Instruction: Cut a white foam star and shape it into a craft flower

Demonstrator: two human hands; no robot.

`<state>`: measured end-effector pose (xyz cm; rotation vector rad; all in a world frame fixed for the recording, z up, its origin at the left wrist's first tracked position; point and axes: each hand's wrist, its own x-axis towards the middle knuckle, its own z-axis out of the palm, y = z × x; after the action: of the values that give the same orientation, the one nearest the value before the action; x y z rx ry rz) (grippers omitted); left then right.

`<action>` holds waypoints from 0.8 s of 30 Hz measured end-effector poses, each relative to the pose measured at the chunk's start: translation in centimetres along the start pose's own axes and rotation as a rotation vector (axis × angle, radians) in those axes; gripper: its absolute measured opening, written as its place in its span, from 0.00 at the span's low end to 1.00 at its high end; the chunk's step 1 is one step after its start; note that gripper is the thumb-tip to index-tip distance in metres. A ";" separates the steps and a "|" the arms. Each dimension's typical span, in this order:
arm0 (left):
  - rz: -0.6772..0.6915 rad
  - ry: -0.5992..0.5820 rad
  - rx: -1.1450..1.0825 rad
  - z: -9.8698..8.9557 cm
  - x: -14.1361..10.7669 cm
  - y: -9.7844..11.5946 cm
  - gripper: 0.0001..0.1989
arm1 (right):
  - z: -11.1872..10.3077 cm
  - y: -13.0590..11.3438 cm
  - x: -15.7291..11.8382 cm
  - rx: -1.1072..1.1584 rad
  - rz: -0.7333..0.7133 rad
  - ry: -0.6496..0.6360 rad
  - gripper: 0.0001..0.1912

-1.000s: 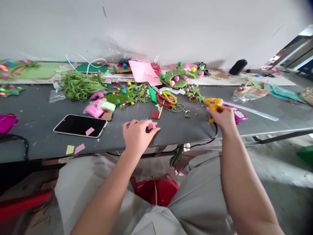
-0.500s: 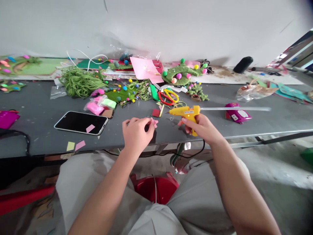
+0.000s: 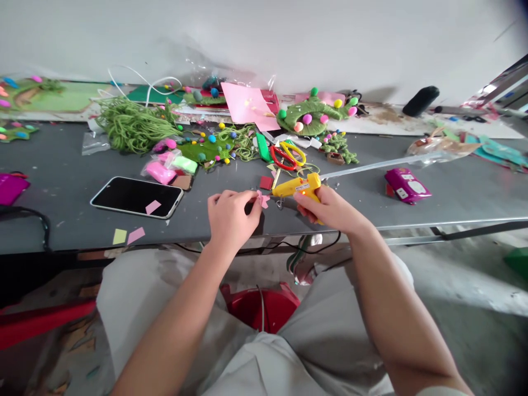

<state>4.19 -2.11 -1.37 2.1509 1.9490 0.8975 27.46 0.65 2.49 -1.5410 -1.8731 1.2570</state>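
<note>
The left hand (image 3: 233,215) hid part of the pink piece (image 3: 263,199); whether the glue gun (image 3: 293,186) touched it was too small to tell.

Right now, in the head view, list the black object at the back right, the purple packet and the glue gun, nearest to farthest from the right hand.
1. Glue gun: in the right hand.
2. Purple packet: to the right.
3. Black object: right, farther back.

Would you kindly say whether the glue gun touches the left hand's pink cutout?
Cannot tell: the head view shows the glue gun pointing at the pink cutout, any gap unclear.
</note>
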 end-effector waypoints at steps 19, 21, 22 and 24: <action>0.011 0.013 -0.020 0.2 -0.1 -0.2 0.09 | -0.6 0.5 0.3 -0.114 -0.123 -0.022 0.22; 0.009 0.015 -0.019 0.2 -0.1 -0.2 0.09 | -0.6 0.5 0.3 -0.129 -0.133 -0.025 0.23; 0.006 0.013 -0.018 0.2 -0.1 -0.2 0.09 | -0.6 0.5 0.3 -0.137 -0.134 -0.024 0.23; 0.002 0.008 -0.018 0.1 -0.1 -0.2 0.09 | -0.7 0.5 0.4 -0.148 -0.121 -0.019 0.24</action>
<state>4.12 -2.12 -1.59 2.1434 1.9351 0.9224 28.15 1.24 2.38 -1.4673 -2.0787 1.1057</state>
